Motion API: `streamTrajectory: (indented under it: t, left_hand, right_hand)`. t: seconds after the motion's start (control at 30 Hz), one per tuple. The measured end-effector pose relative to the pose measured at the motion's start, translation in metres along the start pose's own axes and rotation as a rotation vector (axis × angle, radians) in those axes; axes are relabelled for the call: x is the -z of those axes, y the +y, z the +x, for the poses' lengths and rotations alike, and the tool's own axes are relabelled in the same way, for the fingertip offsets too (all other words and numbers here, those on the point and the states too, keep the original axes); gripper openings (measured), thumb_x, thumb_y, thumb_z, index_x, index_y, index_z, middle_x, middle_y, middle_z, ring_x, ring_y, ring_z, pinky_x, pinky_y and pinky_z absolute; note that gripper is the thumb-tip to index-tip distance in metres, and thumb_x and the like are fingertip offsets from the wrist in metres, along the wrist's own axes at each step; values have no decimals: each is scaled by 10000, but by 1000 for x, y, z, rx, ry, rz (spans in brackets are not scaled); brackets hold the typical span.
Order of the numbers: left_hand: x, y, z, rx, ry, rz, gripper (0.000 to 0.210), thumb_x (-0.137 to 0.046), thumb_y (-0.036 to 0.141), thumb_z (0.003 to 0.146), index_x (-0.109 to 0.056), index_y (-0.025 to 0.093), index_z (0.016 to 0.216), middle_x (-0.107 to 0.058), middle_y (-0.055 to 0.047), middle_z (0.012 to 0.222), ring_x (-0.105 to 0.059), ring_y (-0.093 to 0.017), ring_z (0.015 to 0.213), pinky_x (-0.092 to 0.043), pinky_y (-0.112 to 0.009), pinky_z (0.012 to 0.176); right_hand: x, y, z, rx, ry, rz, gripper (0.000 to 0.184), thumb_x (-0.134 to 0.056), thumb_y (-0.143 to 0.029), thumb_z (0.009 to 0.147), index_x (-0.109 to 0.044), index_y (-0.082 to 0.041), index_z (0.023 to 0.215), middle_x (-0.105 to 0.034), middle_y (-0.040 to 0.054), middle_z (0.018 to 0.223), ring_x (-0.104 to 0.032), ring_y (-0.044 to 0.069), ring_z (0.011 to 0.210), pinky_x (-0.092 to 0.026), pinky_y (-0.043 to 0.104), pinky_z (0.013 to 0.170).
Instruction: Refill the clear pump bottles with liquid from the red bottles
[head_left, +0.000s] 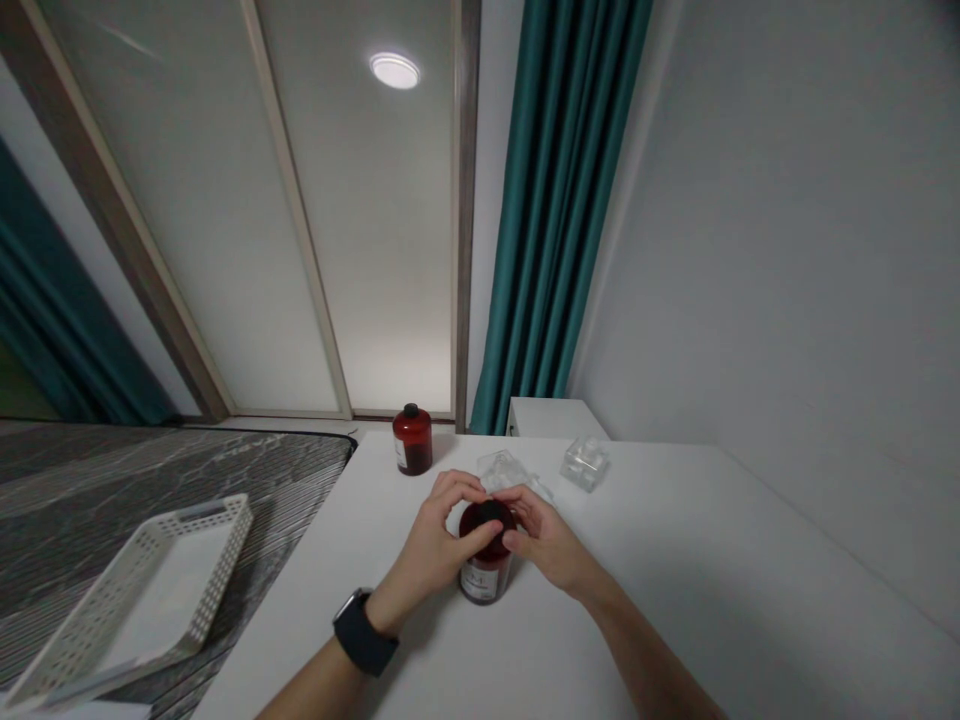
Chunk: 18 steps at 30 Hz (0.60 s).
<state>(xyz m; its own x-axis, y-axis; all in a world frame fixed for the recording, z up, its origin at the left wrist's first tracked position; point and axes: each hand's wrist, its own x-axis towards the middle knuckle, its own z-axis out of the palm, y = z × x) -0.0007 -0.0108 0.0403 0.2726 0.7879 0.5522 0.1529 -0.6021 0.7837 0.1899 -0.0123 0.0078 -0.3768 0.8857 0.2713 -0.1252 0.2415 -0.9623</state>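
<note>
A dark red bottle point(481, 582) with a white label stands upright on the white table, nearly under my gaze. Both hands meet at its top, around the black cap point(491, 511). My left hand point(437, 535), with a dark watch on the wrist, curves its thumb and fingers about the bottle's upper left side. From the right, my right hand point(551, 542) has its thumb and fingers at the cap and shoulder. The fingers partly hide the bottle's top. Another red bottle point(413, 446) with a black cap sits farther back to the left.
Clear plastic packaging point(506, 468) lies behind the hands, and a clear box-like plastic piece point(586, 463) is to its right. A white perforated basket point(214, 590) rests on the grey patterned surface point(300, 480) at left. The wall point(810, 250) borders the table's right.
</note>
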Motion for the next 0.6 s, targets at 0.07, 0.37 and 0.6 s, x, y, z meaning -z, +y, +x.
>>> streamTrajectory:
  t: [0.07, 0.37, 0.6]
  left_hand:
    - [-3, 0, 0, 11, 21, -7, 141, -752, 197, 771, -638, 200, 854, -608, -58, 1001, -588, -235, 1003, -449, -386, 920]
    - [4, -4, 7, 11, -77, -99, 102, -748, 214, 802, -684, 214, 881, -571, -69, 1115, -537, -257, 1150, -358, -436, 1060]
    - [5, -10, 9, -18, -108, -166, 125, -754, 287, 827, -682, 210, 895, -582, -72, 1085, -528, -262, 1155, -378, -438, 1053]
  right_hand:
    - [0, 0, 0, -11, -1, 5, 561, -792, -586, 729, -591, -238, 1121, -676, 92, 1188, -619, 270, 1132, -431, 445, 1014]
    - [1, 0, 0, -9, 0, 34, 511, -800, -533, 749, -580, -248, 1112, -673, 72, 1156, -619, 252, 1116, -432, 420, 994]
    - [0, 0, 0, 20, -19, 56, 448, -786, -486, 788, -544, -256, 1088, -661, 58, 1142, -620, 221, 1072, -438, 395, 969]
